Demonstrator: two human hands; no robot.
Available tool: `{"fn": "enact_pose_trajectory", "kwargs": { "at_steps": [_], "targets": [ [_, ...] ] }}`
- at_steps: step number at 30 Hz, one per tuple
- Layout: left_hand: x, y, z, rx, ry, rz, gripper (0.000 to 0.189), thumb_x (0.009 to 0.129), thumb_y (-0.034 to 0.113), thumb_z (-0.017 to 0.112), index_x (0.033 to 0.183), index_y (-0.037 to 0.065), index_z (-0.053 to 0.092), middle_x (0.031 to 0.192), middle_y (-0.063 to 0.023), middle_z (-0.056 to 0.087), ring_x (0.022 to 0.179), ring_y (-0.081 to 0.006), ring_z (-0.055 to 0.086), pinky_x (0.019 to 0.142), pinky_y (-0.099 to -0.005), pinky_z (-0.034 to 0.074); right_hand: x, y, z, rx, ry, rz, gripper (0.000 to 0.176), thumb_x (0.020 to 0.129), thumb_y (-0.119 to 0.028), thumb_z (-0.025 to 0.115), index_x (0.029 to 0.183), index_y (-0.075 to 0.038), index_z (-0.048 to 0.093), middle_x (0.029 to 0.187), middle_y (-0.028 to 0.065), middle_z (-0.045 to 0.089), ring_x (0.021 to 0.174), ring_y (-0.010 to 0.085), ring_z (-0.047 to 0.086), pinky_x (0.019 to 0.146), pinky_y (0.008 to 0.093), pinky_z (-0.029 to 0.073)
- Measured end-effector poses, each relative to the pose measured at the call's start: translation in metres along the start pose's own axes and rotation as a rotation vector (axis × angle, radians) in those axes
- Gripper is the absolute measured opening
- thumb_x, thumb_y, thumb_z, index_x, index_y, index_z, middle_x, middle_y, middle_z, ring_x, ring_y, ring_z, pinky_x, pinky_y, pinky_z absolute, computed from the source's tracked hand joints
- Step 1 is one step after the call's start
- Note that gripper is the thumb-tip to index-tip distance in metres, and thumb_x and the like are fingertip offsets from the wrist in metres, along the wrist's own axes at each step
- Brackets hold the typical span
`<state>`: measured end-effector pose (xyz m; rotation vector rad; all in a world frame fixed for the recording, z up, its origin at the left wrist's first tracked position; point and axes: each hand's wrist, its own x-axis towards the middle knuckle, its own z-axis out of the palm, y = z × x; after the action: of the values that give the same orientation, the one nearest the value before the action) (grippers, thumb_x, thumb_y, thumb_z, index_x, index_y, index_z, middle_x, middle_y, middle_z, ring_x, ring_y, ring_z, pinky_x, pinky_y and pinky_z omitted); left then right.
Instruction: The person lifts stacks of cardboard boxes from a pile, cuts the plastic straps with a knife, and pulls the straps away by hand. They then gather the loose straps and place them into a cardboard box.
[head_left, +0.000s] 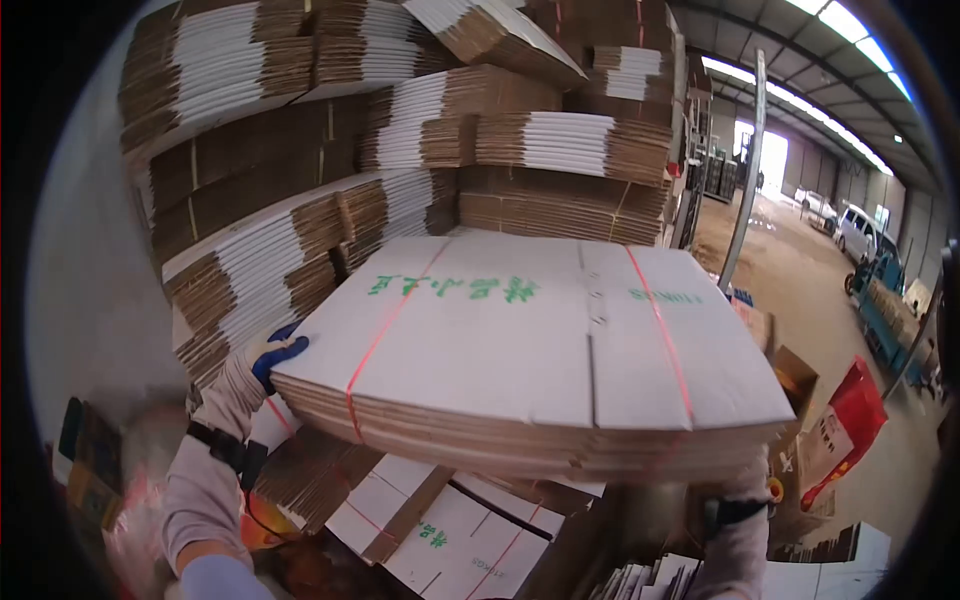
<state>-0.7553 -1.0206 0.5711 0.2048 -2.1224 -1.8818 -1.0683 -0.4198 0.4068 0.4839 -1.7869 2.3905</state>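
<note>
A thick bundle of flattened cardboard boxes (500, 340), white on top with green print, lies across the middle of the view, bound by two red straps. My left hand (275, 355), in a blue-and-white glove, grips its left edge with the fingers wrapped over the side. At the near right corner my right forearm (735, 550) reaches up under the bundle. The right hand is mostly hidden there, and it bears that corner from below. The bundle is held above another strapped bundle of flat boxes (450, 535).
Tall stacks of flat cardboard bundles (565, 140) rise behind and to the left. A metal pole (750, 170) stands at the right, beside a red bag (848, 430). Farther off are a blue machine (885, 315) and a van (858, 232) on the hall floor.
</note>
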Motion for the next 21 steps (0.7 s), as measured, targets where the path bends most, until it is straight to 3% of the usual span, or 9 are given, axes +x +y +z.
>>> {"fn": "enact_pose_trajectory", "kwargs": {
  "at_steps": [2,7,9,13,16,19,21],
  "targets": [
    [-0.043,0.006,0.007,-0.027,-0.024,-0.067,0.047,0.088,0.014,0.055,0.13,-0.002,0.04,0.115,-0.0089,0.056,0.102,-0.0149,0.055,0.088,-0.0273,0.045,-0.051,-0.028,-0.018,-0.032,0.058,-0.017,0.025,0.089,-0.023,0.051,0.102,-0.002,0.057,0.082,0.0054,0.058,0.074,0.0137,0.057,0.067,0.0279,0.047],
    [-0.124,-0.013,0.025,-0.009,-0.175,-0.003,0.065,0.083,0.026,0.062,0.134,-0.003,0.034,0.119,-0.007,0.053,0.104,-0.011,0.051,0.088,-0.0236,0.04,-0.19,-0.14,-0.056,-0.239,0.231,-0.123,0.026,0.088,-0.023,0.052,0.102,-0.002,0.056,0.082,0.005,0.058,0.074,0.0131,0.056,0.067,0.0275,0.047],
    [-0.138,-0.026,0.033,-0.048,-0.279,0.022,0.084,0.074,0.039,0.071,0.135,-0.003,0.031,0.124,-0.0057,0.048,0.109,-0.0087,0.044,0.092,-0.0219,0.035,-0.243,-0.193,-0.063,-0.332,0.289,-0.171,0.027,0.088,-0.023,0.053,0.103,-0.002,0.056,0.082,0.0048,0.057,0.074,0.0128,0.056,0.067,0.0274,0.047],
    [-0.127,-0.077,0.072,-0.27,-0.372,0.191,0.084,0.075,0.036,0.07,0.135,-0.005,0.029,0.127,-0.0086,0.046,0.113,-0.0124,0.044,0.095,-0.0241,0.034,-0.334,-0.301,-0.048,-0.571,0.409,-0.284,0.027,0.087,-0.024,0.054,0.103,-0.001,0.056,0.081,0.0045,0.057,0.073,0.0123,0.056,0.067,0.0272,0.047],
    [-0.131,-0.08,0.156,-0.482,-0.618,0.273,0.07,0.083,0.028,0.061,0.135,-0.005,0.03,0.128,-0.0133,0.045,0.117,-0.0172,0.044,0.099,-0.0276,0.032,-0.384,-0.388,-0.038,-0.788,0.462,-0.374,0.028,0.087,-0.024,0.055,0.103,-0.001,0.056,0.081,0.0043,0.057,0.073,0.012,0.056,0.066,0.027,0.047],
    [-0.167,-0.086,0.271,-0.644,-0.613,0.248,0.066,0.085,0.03,0.058,0.135,-0.004,0.031,0.129,-0.0143,0.045,0.118,-0.0214,0.045,0.1,-0.0324,0.034,-0.414,-0.475,-0.036,-1.021,0.441,-0.495,0.029,0.086,-0.024,0.056,0.104,-0.001,0.056,0.081,0.004,0.056,0.073,0.0116,0.055,0.066,0.0268,0.047],
    [-0.185,-0.123,0.36,-0.84,-0.603,0.254,0.061,0.087,0.032,0.054,0.135,0.0,0.033,0.128,-0.0139,0.046,0.117,-0.0242,0.046,0.099,-0.0376,0.037,-0.424,-0.53,-0.034,-1.186,0.388,-0.585,0.029,0.086,-0.024,0.057,0.104,-0.001,0.056,0.081,0.0038,0.056,0.073,0.0114,0.055,0.066,0.0266,0.047]
  ]
}}
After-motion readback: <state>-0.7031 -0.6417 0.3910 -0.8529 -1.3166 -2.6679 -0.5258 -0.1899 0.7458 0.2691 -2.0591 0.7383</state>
